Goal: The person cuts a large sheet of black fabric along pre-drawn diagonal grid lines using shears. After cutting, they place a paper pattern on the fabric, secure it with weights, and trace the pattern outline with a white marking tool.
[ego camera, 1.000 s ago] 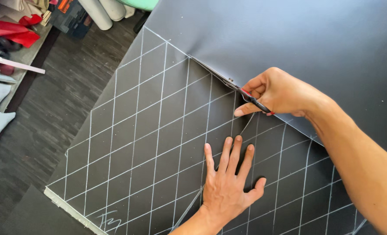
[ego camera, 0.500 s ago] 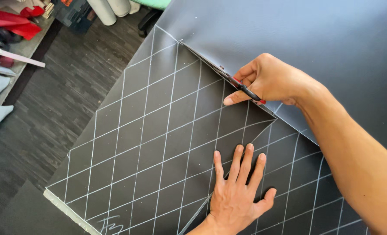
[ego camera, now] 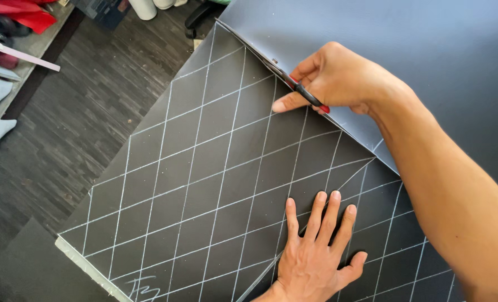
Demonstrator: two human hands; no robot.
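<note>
A view from above of a person's two bare hands working on a large dark sheet (ego camera: 204, 184) of leather-like material marked with a white chalk grid of diamonds, laid over a table whose grey surface (ego camera: 405, 50) fills the upper right. The right hand (ego camera: 338, 78) is curled closed around a slim cutting tool (ego camera: 308, 98) with a black body and red end, pinching it between thumb and fingers, its tip set at the sheet's upper right edge where that edge meets the grey surface. The left hand (ego camera: 319, 251) lies flat, fingers spread and pressed down on the sheet near the bottom, well apart from the right. Judging from the hand's place, the cut seems about two thirds of the way along this edge: the stretch below and right of the tool looks already parted, while the stretch up to the far corner (ego camera: 218, 22) appears left to do. Whether the blade is touching the material cannot be told. A dark wood-patterned floor (ego camera: 75, 123) lies to the left, with red cloth (ego camera: 28, 11) and pale items at its far edge.
</note>
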